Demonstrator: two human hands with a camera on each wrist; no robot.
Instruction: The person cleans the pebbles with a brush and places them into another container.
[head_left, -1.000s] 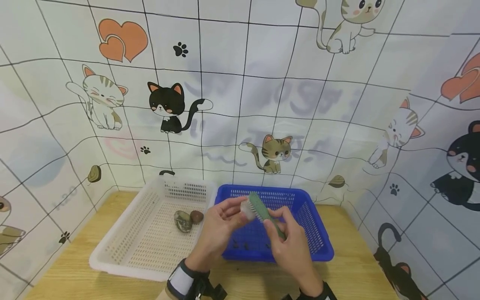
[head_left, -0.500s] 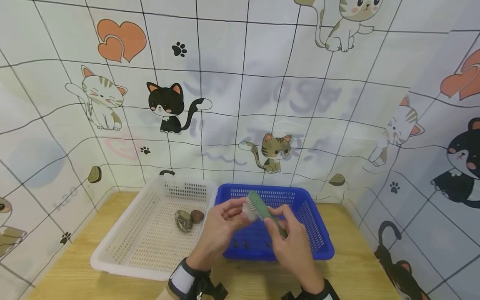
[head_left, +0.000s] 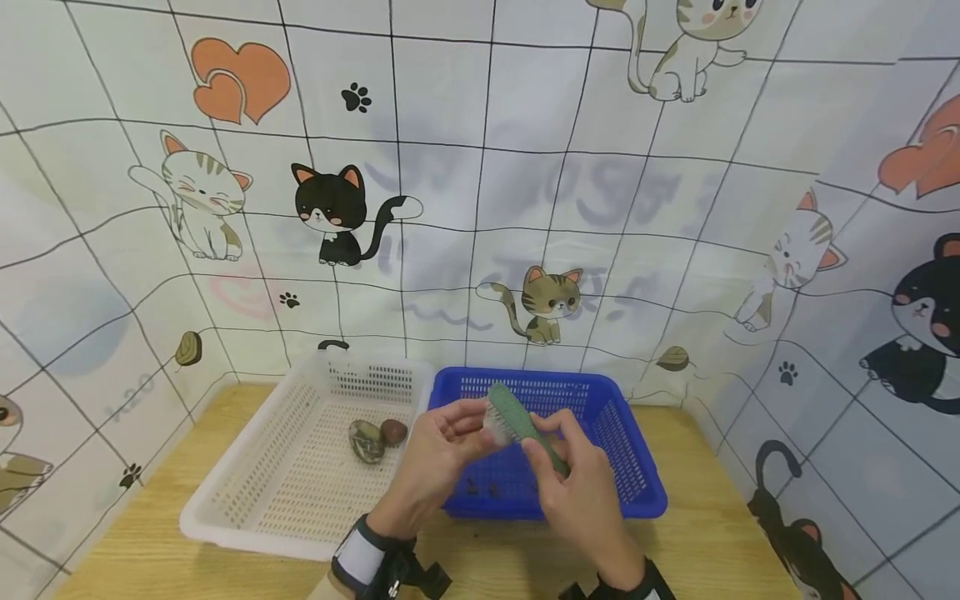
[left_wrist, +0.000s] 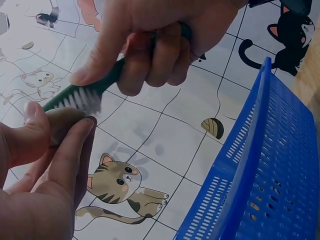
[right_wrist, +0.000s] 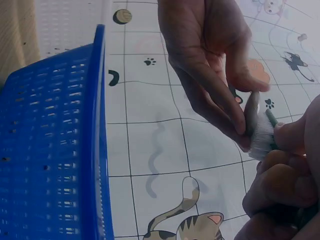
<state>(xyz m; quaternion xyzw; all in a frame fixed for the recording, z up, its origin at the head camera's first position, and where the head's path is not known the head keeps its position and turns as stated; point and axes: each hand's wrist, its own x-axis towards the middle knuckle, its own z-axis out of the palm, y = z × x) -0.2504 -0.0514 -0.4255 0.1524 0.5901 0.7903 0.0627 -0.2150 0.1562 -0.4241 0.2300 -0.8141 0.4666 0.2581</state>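
My right hand [head_left: 581,487] grips a green-handled brush [head_left: 514,415] with pale bristles. Between the thumb and fingers of my left hand [head_left: 435,454] is a smooth, pale stone [left_wrist: 61,124], seen best in the left wrist view. The bristles [right_wrist: 262,137] touch the stone's face in the right wrist view. Both hands are raised over the near part of the blue basket [head_left: 652,492]. In the head view the brush head hides most of the stone.
To the left stands a white plastic basket [head_left: 247,546] holding a mottled stone [head_left: 366,442] and a reddish-brown stone [head_left: 393,432]. Several small dark spots show in the blue basket. Both baskets sit on a wooden table [head_left: 712,550] before a cat-patterned wall covering [head_left: 450,183].
The brush head has shifted slightly left across the stone, its green back turning more toward the head camera. My left hand keeps the stone in nearly the same place.
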